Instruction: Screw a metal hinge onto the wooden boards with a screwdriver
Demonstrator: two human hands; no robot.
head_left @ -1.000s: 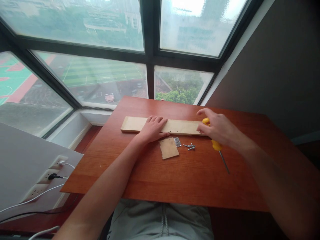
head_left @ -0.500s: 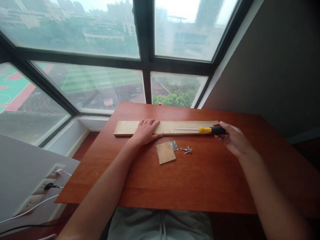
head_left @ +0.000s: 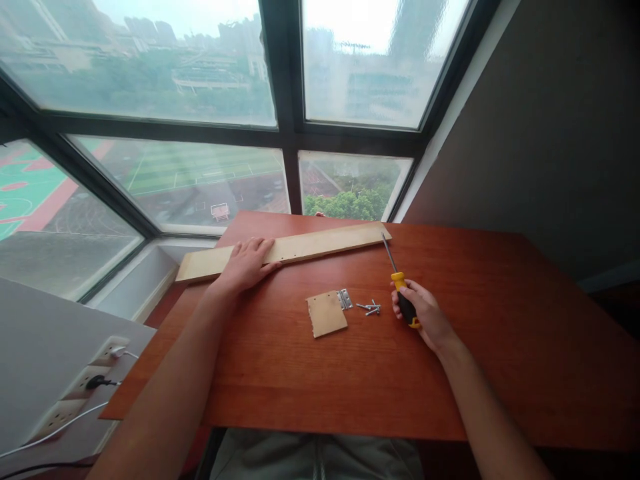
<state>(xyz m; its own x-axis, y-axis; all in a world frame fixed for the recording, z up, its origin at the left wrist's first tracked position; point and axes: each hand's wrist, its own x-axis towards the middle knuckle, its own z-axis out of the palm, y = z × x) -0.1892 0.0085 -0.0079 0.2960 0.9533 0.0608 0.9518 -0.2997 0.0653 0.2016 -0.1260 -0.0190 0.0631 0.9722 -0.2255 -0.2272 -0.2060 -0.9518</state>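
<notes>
My left hand (head_left: 247,263) lies flat across a long pale wooden board (head_left: 325,244), fingers stretched out. The board sits slanted on the table, its left end over the table's left edge and small holes along its near side. My right hand (head_left: 423,310) is closed around the handle of a yellow and black screwdriver (head_left: 399,280), whose tip points away, close to the board's right end; whether it touches I cannot tell. Between my hands lie a small square wooden piece (head_left: 327,315), a metal hinge (head_left: 345,299) touching or beside its corner, and several screws (head_left: 370,307).
The reddish-brown table (head_left: 280,380) stands against large windows with dark frames (head_left: 287,137). A grey wall (head_left: 540,133) rises on the right. At lower left, sockets (head_left: 83,383) hold plugs with cables near the table's edge.
The board has shifted left and turned, its right end now farther away, with my left hand moving left on it. My right hand has come nearer and left, swinging the screwdriver from sideways to pointing away.
</notes>
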